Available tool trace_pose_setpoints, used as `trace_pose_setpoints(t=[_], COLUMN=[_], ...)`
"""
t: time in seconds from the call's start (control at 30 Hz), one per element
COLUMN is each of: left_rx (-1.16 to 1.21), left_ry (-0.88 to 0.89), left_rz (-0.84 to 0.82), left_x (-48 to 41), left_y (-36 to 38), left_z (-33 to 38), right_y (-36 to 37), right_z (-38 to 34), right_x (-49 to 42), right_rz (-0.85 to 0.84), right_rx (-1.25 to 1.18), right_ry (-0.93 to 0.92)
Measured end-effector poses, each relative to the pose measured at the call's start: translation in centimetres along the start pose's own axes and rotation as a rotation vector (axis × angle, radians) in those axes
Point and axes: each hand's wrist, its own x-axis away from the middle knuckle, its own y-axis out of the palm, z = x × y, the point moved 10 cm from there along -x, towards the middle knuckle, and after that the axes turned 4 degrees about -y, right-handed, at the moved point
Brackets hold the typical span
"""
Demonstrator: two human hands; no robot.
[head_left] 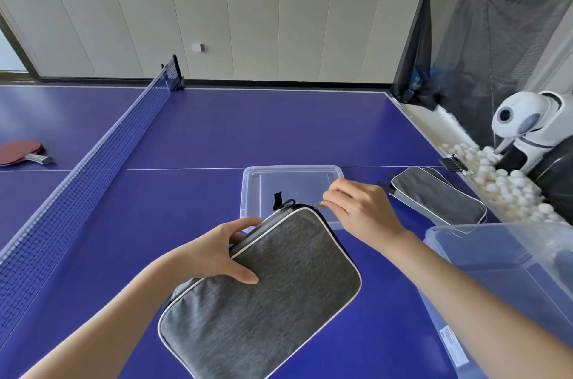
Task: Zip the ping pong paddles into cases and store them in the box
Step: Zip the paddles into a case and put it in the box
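Note:
A grey fabric paddle case (pixel 263 295) with white piping is held above the blue table. My left hand (pixel 217 251) grips its left edge, thumb on top. At the case's far corner my right hand (pixel 359 211) pinches the small metal zip pull. A second grey case (pixel 440 195) lies flat on the table to the right. A red paddle (pixel 20 151) lies beyond the net at far left. The clear plastic box (pixel 508 279) stands at the right, near me. Whether a paddle is inside the held case is hidden.
A clear box lid (pixel 260 174) lies on the table behind the held case. The net (pixel 93 161) crosses the table on the left. A white ball-feeding machine (pixel 527 127), a tray with several white balls (pixel 502 183) and a black catch net (pixel 483 31) stand at the right end.

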Motion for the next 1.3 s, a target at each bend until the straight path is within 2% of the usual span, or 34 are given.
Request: trace_pose_setpoints(t=[0.27, 0.63, 0.73, 0.8, 0.97, 1.07, 1.17, 1.3], left_rx=[-0.156, -0.094, 0.040, 0.145, 0.528, 0.715, 0.831, 0.919], left_ry=[-0.022, 0.004, -0.002, 0.009, 0.012, 0.048, 0.074, 0.103], left_rz=[-0.093, -0.071, -0.039, -0.014, 0.141, 0.227, 0.319, 0.404], left_x=[-1.0, -1.5, -1.5, -1.3, -0.7, -0.3, 0.1, 0.9], left_y=[0.6, 0.7, 0.8, 0.8, -0.6, -1.5, -2.2, -2.4], left_z=[1.2, 1.4, 0.6, 0.0, -2.3, -3.0, -3.5, -3.8], right_y=[0.6, 3.0, 3.8, 4.1, 3.1, 4.8, 7.7, 10.0], right_z=[0.0, 3.1, 3.9, 4.4, 6.8, 5.6, 2.3, -2.9], right_x=[-0.3, 0.2, 0.7, 1.1, 4.0, 7.6, 9.7, 9.3], right_rz=[-0.025, -0.221, -0.254, -0.219, 0.049, 0.124, 0.123, -0.019], right_rx=[-0.131, -0.612, -0.742, -0.810, -0.814, -0.965, -1.219, -1.494], right_ry=[0.038, 0.447, 0.639, 0.754, 1.034, 1.253, 1.414, 1.446])
